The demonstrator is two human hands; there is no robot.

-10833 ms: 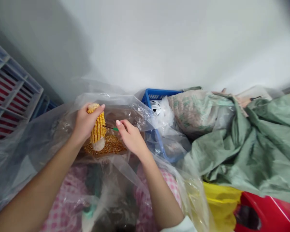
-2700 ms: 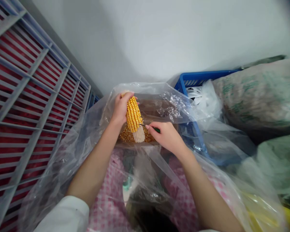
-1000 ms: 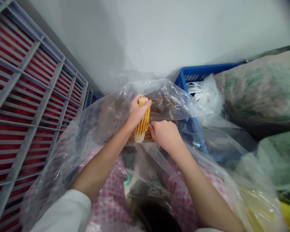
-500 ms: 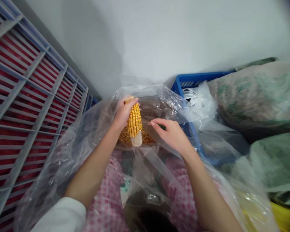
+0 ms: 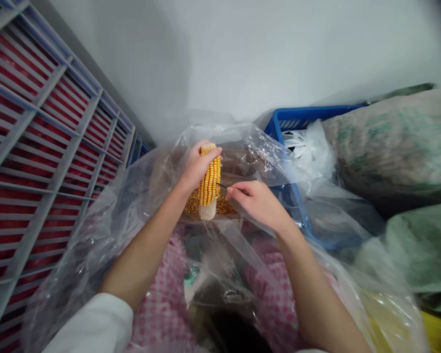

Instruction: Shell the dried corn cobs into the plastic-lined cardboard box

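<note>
My left hand (image 5: 201, 161) is wrapped round the upper part of a yellow corn cob (image 5: 209, 180), held nearly upright. Kernels cover most of it, while its lower end is bare and pale. Between the fingers of my right hand (image 5: 250, 198) is a thin dark pick-like tool (image 5: 223, 186); its handle is mostly hidden in the palm. The tip meets the right side of the cob, among the kernels. Below both hands, loose corn kernels (image 5: 225, 206) lie inside a large clear plastic bag (image 5: 139, 196) spread across my lap.
Slatted crates (image 5: 71, 132) with red contents rise on the left. To the right stands a blue crate (image 5: 279, 122) with a white plastic bag (image 5: 318, 152) in it. A full printed sack (image 5: 393, 142) and a green sack (image 5: 422, 240) lie beyond. A pale wall (image 5: 235, 59) is in front.
The tool's tip has moved left onto the cob, and its dark shaft now shows. The cob stands more upright and slightly right in view. The whole view has shifted a little.
</note>
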